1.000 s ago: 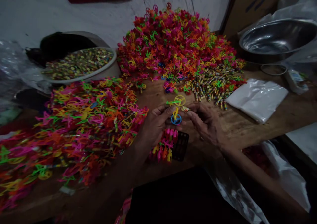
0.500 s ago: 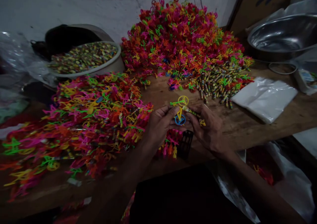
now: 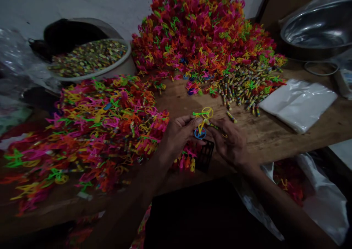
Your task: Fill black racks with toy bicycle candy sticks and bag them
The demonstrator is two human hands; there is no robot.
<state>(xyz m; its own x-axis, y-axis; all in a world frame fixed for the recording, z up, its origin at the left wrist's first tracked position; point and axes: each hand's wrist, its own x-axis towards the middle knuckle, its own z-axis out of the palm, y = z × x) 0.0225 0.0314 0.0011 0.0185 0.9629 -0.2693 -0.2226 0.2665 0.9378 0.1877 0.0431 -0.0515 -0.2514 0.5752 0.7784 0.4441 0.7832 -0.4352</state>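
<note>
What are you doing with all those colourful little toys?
A person sits at a wooden table. The left hand pinches a small plastic toy bicycle with a yellow frame and a blue wheel, and the right hand holds a thin wrapped candy stick against it. A big heap of loose neon plastic bicycles lies behind, with more wrapped candy sticks beside it. Another pile of bicycles lies on the left.

Small yellow-and-blue plastic toy bicycle (image 3: 202,122), upright between fingertips
</note>
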